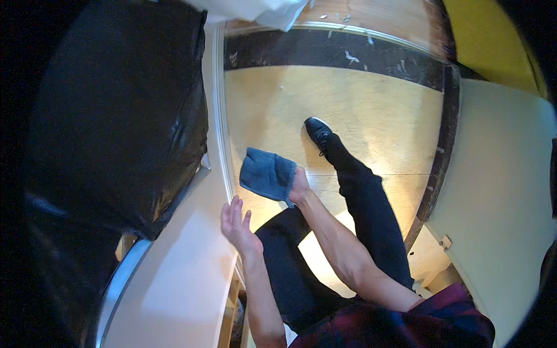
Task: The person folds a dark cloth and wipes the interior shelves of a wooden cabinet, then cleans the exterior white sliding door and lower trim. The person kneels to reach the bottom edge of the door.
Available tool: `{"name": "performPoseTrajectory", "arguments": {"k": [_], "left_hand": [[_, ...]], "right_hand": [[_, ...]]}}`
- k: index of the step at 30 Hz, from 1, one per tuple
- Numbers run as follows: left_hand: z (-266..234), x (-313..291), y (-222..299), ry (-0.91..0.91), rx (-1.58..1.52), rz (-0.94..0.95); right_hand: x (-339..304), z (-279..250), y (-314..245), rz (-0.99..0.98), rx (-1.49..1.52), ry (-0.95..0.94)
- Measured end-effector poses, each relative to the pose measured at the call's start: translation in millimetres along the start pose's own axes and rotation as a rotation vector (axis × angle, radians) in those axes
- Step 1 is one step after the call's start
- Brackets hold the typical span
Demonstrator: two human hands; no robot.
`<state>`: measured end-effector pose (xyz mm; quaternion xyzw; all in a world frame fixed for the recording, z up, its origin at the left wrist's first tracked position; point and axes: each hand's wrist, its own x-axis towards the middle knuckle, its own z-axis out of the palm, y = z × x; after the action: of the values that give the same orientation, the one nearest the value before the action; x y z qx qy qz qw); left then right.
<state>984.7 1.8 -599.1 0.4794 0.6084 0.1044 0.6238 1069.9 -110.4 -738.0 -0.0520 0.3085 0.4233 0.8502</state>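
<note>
A folded blue-grey cloth (264, 174) lies over my right hand (299, 185), which reaches in from the lower right. Most of that hand's fingers are hidden by the cloth, with the wrist and heel of the hand showing at its right edge. Just below and to the left, my left hand (237, 225) is raised with its fingers stretched out and nothing in it. It is apart from the cloth and close to the edge of a white panel (174, 255).
Black plastic sheeting (122, 116) covers a large thing at left. A pale green door-like panel (493, 174) stands at right, below a yellow surface (493, 40). White scraps (351, 57) lie on the dark floor strip (278, 49). My shoe (318, 130) is on the light floor (377, 122).
</note>
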Motion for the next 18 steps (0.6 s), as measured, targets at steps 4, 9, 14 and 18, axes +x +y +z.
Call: {"name": "performPoseTrajectory", "arguments": {"k": [4,9,14,18], "left_hand": [[22,-45,29,-0.328,-0.195,-0.307],[47,-139,87,-0.717,-0.192,-0.126],[53,-241,120,-0.660,-0.012,0.119],[68,-335,175,-0.820,0.027,0.198]], "right_hand": [[-77,57,-12,-0.127,0.242,-0.177],[-195,152,-22,-0.225,0.288,-0.230],[-311,197,-33,-0.266,0.141,0.016],[-425,204,-60,-0.478,-0.470,0.483]]}}
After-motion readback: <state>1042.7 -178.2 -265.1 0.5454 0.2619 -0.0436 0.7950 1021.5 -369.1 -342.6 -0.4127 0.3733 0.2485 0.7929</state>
